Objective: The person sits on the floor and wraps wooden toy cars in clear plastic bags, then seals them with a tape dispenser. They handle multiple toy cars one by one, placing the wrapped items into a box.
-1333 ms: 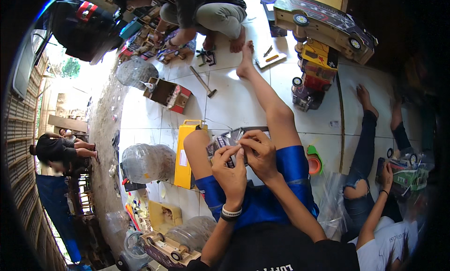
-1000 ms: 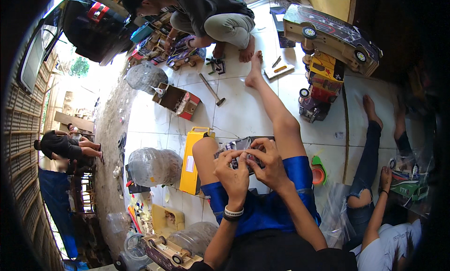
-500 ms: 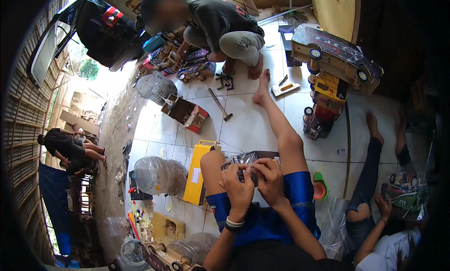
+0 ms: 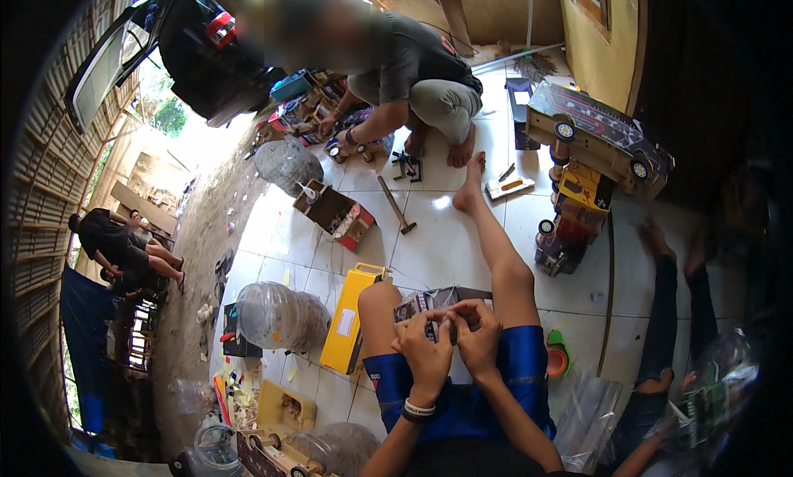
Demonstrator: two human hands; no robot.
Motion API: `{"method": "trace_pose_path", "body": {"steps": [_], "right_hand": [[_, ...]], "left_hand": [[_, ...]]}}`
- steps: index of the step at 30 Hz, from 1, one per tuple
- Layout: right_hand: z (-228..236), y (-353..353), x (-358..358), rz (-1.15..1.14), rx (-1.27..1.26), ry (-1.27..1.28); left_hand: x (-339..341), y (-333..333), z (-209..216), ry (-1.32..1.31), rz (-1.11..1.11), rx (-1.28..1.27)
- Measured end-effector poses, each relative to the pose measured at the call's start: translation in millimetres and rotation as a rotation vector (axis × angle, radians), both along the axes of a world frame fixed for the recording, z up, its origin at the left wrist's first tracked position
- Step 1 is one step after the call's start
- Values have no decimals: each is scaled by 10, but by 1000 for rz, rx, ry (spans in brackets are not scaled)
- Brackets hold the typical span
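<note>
My left hand [image 4: 424,349] and my right hand [image 4: 478,335] meet over my lap, with their fingers pinched close together. Between the fingertips is a small dark thing, perhaps with a bit of clear film, too small to name. Just beyond the fingers, between my legs, lies a dark boxy printed piece [image 4: 429,300], partly covered by my hands. A pale wristband circles my left wrist. Beside my left knee rests a yellow case [image 4: 351,320] with a white label.
Ahead lie a hammer [image 4: 396,206], an open box [image 4: 335,216] and a stapler-like tool [image 4: 510,187]. Wooden toy trucks [image 4: 599,138] stand at the right. Large clear plastic jars [image 4: 281,314] are on the left. A co-worker [image 4: 417,80] squats opposite; another person's legs [image 4: 657,328] stretch at the right.
My hands stay together, but their fingertips have shifted and show less of the dark thing. The co-worker opposite leans further over the toy trucks. At the right, the person's plastic-wrapped toy has moved.
</note>
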State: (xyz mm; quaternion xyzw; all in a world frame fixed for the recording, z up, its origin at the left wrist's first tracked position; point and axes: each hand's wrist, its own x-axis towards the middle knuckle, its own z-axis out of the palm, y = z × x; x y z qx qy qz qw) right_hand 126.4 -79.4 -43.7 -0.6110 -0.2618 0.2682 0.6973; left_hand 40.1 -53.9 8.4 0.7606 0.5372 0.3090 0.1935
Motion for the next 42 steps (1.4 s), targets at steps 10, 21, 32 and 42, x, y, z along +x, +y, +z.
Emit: {"method": "trace_pose_path", "body": {"steps": [10,21,32,42], "right_hand": [[-105,62,224,120,37,-177],[3,-37,281,196,94,-544],[72,-56,368,258,37,-694],[99,-125,208,301,101,99]], "left_hand": [[-29,55,-16,3,-43,120],[-24,84,-42,-28,27,33],[-51,230,10,36,9,-157],[-168,442,205,37,-325,40]]}}
